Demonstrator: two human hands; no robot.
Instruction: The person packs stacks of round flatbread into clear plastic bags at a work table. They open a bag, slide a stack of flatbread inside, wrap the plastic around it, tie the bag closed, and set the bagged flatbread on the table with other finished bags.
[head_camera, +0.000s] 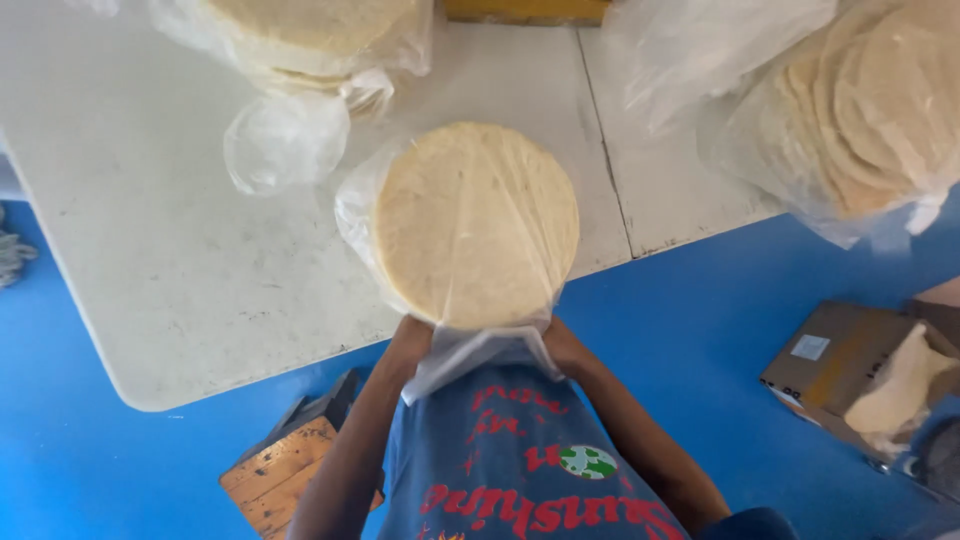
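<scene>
Both hands, left hand (412, 338) and right hand (563, 345), held a closed grip on the bagged tortilla stack (476, 225), which rose at 12 o'clock from them.

Tortillas (478, 225): pale yellow, in clear bag. Table (160, 250): white. Floor (700, 330): blue. Stool (280, 470): orange. Box (835, 365): brown.

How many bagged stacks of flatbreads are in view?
3: one held in both hands at the table edge, one at the table's far edge, one at right. Others may lie outside the frame.
</scene>
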